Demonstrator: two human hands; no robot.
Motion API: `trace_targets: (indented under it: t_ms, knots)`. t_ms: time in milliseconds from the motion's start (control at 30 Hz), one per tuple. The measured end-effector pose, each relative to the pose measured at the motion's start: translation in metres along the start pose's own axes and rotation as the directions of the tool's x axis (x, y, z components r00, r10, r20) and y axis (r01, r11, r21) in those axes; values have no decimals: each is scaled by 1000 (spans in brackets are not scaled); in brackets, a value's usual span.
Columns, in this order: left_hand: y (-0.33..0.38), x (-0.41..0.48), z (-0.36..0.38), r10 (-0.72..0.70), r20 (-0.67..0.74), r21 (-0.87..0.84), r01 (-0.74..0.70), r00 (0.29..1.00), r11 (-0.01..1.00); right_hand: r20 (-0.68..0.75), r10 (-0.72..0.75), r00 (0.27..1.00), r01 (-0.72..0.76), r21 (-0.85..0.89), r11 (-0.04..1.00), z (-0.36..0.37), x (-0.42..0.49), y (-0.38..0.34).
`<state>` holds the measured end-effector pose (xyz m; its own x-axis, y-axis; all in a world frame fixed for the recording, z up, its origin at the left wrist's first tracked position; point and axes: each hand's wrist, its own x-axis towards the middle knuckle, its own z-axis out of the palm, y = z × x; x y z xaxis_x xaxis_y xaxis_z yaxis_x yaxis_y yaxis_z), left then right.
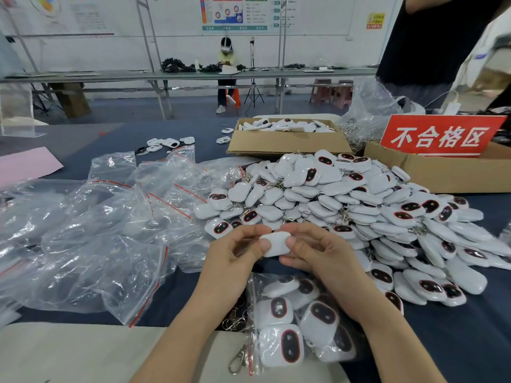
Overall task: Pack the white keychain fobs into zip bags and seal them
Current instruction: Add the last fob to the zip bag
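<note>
White fob point(276, 246) between both hands point(232, 258) point(323, 255)

- Fob point(275, 244): both ends are covered by the thumbs of the left hand point(235, 255) and right hand point(318, 252).
- Filled zip bag point(293, 327): its right side is under a forearm.
- Standing person point(431, 37): cut off by the top edge.
- Wall posters point(235, 13): print too small to read.

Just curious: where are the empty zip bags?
Head view, left side: the clear plastic red-striped zip bags lie heaped beside the pile of white plastic keychain fobs.
</note>
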<state>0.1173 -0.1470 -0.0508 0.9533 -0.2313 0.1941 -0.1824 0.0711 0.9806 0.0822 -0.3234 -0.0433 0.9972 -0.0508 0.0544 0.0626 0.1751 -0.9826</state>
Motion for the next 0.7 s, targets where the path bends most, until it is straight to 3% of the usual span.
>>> trace_targets:
  t_ms: [367,533,700]
  knots:
    - [-9,3,3,-4,-29,192,10,1000,981,-47,33,998,-35,-25,999,5,0,-3]
    - [-9,2,4,5,-53,159,3,999,987,-21,22,1000,-23,-39,999,6,2,-1]
    - [-10,5,2,-38,-132,-15,37,991,999,91,0,996,5,-63,998,7,1,0]
